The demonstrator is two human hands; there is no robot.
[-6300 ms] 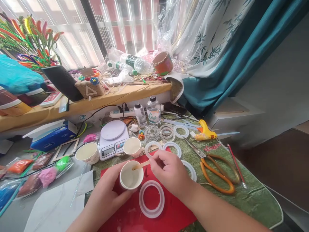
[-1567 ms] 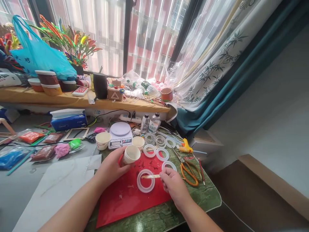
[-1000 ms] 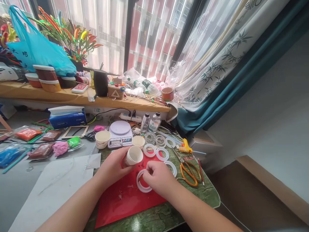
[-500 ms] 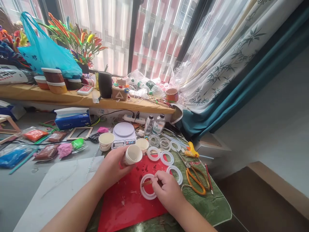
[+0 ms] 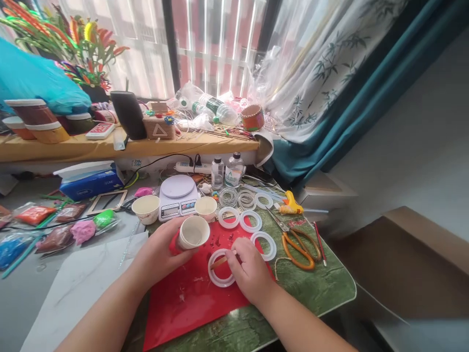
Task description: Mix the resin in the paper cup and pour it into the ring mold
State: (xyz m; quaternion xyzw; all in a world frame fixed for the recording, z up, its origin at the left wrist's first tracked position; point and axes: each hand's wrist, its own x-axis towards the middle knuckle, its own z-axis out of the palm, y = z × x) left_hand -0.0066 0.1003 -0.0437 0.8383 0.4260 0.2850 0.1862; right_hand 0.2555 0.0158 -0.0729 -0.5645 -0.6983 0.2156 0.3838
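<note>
My left hand (image 5: 166,244) is wrapped round a white paper cup (image 5: 193,232), which leans slightly with its mouth toward me. Between the thumb and fingers of my right hand (image 5: 251,269) is a small wooden stick (image 5: 219,263). The stick's tip reaches over the near ring mould (image 5: 217,282), a white translucent ring lying on the red sheet (image 5: 190,313). More ring moulds lie close by: one right of my right hand (image 5: 269,250) and two behind it, such as this ring mould (image 5: 250,221). What the cup holds I cannot make out.
Behind the cup stand a kitchen scale (image 5: 178,195), two more paper cups, including this paper cup (image 5: 145,209), and two bottles (image 5: 233,171). Scissors (image 5: 300,249), a yellow glue gun (image 5: 291,203) and a pencil (image 5: 320,244) lie to the right. Clay packets (image 5: 58,237) lie left.
The camera view has shifted, so most things appear further left and somewhat higher. My left hand still holds the cup, and my right hand keeps the stick at the same ring mould.
</note>
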